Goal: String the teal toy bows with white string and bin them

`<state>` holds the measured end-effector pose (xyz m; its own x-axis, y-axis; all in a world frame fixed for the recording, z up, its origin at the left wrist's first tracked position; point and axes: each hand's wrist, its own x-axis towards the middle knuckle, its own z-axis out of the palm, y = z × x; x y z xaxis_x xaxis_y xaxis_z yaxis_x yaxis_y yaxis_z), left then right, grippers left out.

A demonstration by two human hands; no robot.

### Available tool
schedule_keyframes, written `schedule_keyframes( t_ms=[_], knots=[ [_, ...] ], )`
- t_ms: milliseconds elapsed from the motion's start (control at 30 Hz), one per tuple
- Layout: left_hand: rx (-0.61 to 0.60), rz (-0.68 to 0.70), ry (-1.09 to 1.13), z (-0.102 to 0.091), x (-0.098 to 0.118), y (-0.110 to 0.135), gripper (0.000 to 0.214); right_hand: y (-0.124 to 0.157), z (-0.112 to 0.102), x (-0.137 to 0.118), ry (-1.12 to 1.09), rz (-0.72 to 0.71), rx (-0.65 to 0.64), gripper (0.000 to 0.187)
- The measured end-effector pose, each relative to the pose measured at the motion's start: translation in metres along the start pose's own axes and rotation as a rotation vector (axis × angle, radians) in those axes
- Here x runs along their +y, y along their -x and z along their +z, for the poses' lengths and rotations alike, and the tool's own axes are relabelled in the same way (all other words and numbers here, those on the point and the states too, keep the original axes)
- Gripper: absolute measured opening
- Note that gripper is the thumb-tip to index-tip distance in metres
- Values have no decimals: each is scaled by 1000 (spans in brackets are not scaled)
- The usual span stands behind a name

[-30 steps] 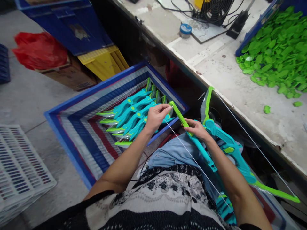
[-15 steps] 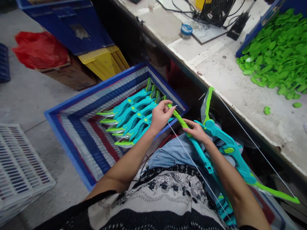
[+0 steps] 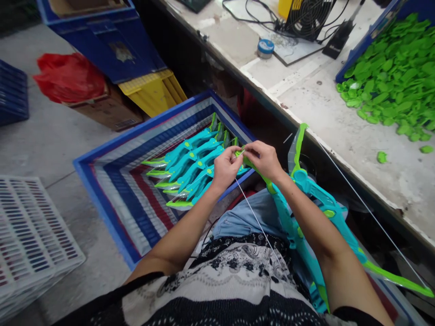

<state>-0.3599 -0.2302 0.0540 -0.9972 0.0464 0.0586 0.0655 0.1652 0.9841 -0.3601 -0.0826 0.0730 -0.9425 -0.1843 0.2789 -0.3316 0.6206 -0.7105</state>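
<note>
My left hand (image 3: 227, 166) is closed in a pinch on the end of a white string (image 3: 253, 210), which runs slack-free down towards my lap. Against it, fingertip to fingertip, my right hand (image 3: 265, 159) pinches the same string end at the green tip of a toy bow (image 3: 283, 210). This teal and green bow slants across my lap, partly hidden under my right forearm. To its right rests a second toy bow (image 3: 316, 191), strung, with green limb ends. Several similar bows (image 3: 193, 156) lie in a row just beyond my left hand.
The bows lie in a blue-rimmed bin (image 3: 102, 190) lined with striped cloth. A worktable (image 3: 306, 97) on the right carries green plastic pieces (image 3: 390, 81), a small round tin (image 3: 265, 48) and a fan (image 3: 307, 18). A white crate (image 3: 34, 235) stands at left, a red bag (image 3: 70, 77) behind.
My right hand has left the bow's green limb and moved up and left to meet my left hand at the string end. The view has shifted slightly.
</note>
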Motion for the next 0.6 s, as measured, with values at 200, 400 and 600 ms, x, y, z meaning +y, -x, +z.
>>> schedule_keyframes(
  t_ms=[200, 400, 600],
  knots=[
    [-18, 26, -39, 0, -5, -1, 14, -4, -11, -6, 109, -155, -70, 12],
    [-23, 58, -66, 1, -7, 2, 16, -10, -15, -9, 188, -133, -92, 12],
    [-12, 141, -63, 7, -13, -4, 8, -5, 3, -12, 188, -37, 121, 13]
  ],
)
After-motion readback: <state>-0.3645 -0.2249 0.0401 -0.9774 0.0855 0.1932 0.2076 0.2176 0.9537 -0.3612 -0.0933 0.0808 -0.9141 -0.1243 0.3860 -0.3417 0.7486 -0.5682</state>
